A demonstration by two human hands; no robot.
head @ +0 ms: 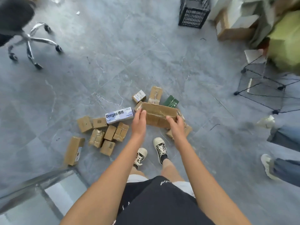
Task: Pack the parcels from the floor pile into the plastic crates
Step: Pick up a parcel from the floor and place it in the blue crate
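I hold a brown taped cardboard parcel (pixel 158 115) above the floor pile. My left hand (pixel 139 120) grips its left end and my right hand (pixel 176 123) grips its near right edge. Below lies the pile: several small brown boxes (pixel 105 134), a white and blue carton (pixel 119 117), a green box (pixel 171 101) and a long brown box (pixel 73 150). A black plastic crate (pixel 194 13) stands on the floor at the far top, well apart from my hands.
An office chair (pixel 24 36) stands at the far left. A black wire rack (pixel 266 88) and stacked boxes and bags (pixel 235 28) fill the right. Another person's legs and shoes (pixel 279 168) are at the right edge. A glass panel (pixel 40 192) sits near left.
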